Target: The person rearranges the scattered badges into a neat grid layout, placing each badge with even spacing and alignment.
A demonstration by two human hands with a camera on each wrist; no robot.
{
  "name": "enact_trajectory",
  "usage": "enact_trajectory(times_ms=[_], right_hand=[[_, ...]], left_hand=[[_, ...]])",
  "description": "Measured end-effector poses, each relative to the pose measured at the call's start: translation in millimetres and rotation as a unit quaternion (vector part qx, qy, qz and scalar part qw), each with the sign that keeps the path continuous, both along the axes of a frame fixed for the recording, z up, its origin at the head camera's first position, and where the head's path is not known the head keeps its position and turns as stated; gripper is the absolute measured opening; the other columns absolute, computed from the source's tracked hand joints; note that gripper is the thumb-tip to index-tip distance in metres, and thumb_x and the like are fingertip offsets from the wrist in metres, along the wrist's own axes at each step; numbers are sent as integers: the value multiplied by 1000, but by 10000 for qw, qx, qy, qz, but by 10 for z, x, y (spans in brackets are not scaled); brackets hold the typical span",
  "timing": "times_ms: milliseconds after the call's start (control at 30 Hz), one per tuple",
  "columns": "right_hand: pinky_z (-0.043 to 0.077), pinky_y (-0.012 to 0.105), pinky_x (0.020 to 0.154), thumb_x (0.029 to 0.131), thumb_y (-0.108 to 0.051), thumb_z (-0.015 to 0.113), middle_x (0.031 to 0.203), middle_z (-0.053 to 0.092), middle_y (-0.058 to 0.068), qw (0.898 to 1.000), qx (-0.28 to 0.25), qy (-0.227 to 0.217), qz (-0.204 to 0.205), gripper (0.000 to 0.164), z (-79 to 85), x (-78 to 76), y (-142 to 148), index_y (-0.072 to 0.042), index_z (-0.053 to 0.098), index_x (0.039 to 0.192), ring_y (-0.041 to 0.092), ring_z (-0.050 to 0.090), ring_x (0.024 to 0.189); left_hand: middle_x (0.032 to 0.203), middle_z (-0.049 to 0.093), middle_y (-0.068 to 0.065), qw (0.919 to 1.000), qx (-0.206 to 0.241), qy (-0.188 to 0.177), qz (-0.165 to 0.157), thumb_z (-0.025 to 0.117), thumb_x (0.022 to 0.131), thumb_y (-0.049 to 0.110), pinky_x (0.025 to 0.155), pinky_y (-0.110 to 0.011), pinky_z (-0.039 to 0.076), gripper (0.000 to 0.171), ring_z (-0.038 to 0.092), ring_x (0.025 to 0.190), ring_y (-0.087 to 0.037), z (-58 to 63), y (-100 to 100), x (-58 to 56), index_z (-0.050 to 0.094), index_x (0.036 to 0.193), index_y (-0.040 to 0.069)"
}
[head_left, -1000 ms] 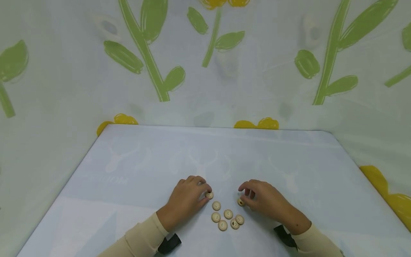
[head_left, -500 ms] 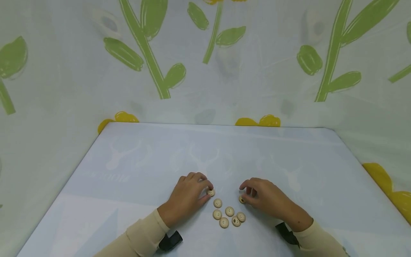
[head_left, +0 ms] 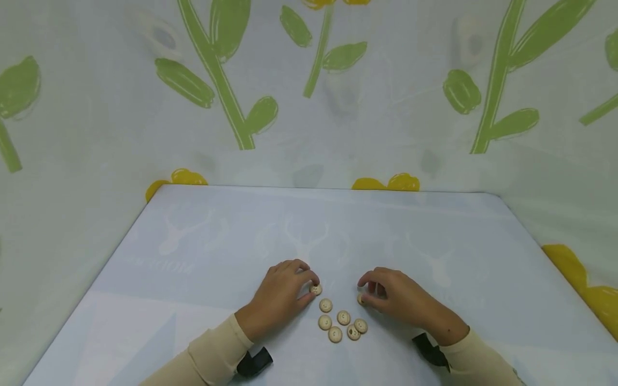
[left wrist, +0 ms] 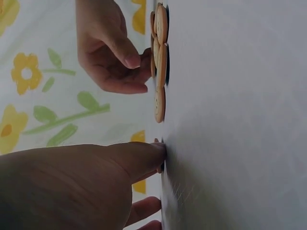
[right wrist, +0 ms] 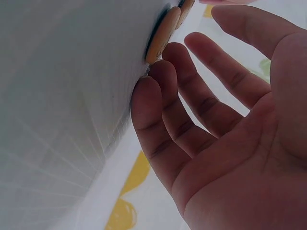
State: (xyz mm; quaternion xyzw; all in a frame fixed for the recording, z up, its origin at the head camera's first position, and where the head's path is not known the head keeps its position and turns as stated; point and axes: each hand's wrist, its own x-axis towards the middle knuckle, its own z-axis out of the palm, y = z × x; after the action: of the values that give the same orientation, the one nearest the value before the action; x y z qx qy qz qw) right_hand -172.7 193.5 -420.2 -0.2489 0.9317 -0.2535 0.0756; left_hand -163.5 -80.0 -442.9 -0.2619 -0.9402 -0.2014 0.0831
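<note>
My left hand (head_left: 277, 295) rests on the table, its thumb and forefinger pinching the edges of a round wooden button (head_left: 316, 289). The left wrist view has that thumb (left wrist: 148, 155) low against the tabletop, hiding most of this button. My right hand (head_left: 403, 300) hovers by another button (head_left: 360, 299), which its thumb partly covers. In the right wrist view the right hand's fingers (right wrist: 201, 103) are loosely bent, thumb apart, nothing held between them. Several more pale buttons (head_left: 335, 334) lie between the hands, two of them overlapping (head_left: 354, 332).
The white table (head_left: 217, 230) has faint deer prints and a back edge against a hanging cloth (head_left: 396, 107) with green leaves and yellow flowers. A black strap (head_left: 254, 362) shows at the left wrist and another strap (head_left: 429, 351) at the right.
Both hands keep nearly the same pose beside their buttons. The whole head view shifts slightly; the loose buttons stay in the same arrangement.
</note>
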Motion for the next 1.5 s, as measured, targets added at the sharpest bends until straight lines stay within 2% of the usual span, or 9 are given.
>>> enact_trajectory(times_ms=[267, 533, 800, 1500], right_hand=[[46, 21, 64, 90, -23, 75, 83, 57, -13, 9998, -75, -152, 44, 14, 25, -28, 29, -18, 69, 102, 1, 50, 71], [45, 21, 66, 88, -26, 77, 87, 58, -10, 9988, -145, -428, 196, 19, 12, -9, 30, -19, 69, 103, 4, 50, 76], [46, 21, 68, 83, -18, 80, 87, 56, -12, 9994, 27, -146, 303, 20, 2, -16, 31, -23, 68, 98, 3, 52, 80], [47, 21, 68, 82, -15, 81, 87, 55, -12, 9993, 210, -207, 238, 19, -24, -17, 2, -22, 69, 95, 2, 50, 78]], left_hand=[[114, 66, 1, 10000, 34, 52, -3, 77, 89, 28, 99, -49, 46, 13, 61, 116, -24, 33, 8, -21, 72, 100, 25], [112, 68, 0, 10000, -26, 21, -20, 77, 88, 29, 96, -49, 48, 12, 62, 115, -25, 2, 3, 6, 73, 99, 25], [112, 67, 1, 9999, 33, 124, -8, 78, 88, 28, 98, -50, 47, 13, 61, 116, -24, -4, -6, -9, 72, 99, 26], [112, 67, -2, 10000, 79, 17, 23, 77, 88, 27, 97, -52, 47, 13, 61, 116, -25, 3, 4, 21, 72, 100, 24]])
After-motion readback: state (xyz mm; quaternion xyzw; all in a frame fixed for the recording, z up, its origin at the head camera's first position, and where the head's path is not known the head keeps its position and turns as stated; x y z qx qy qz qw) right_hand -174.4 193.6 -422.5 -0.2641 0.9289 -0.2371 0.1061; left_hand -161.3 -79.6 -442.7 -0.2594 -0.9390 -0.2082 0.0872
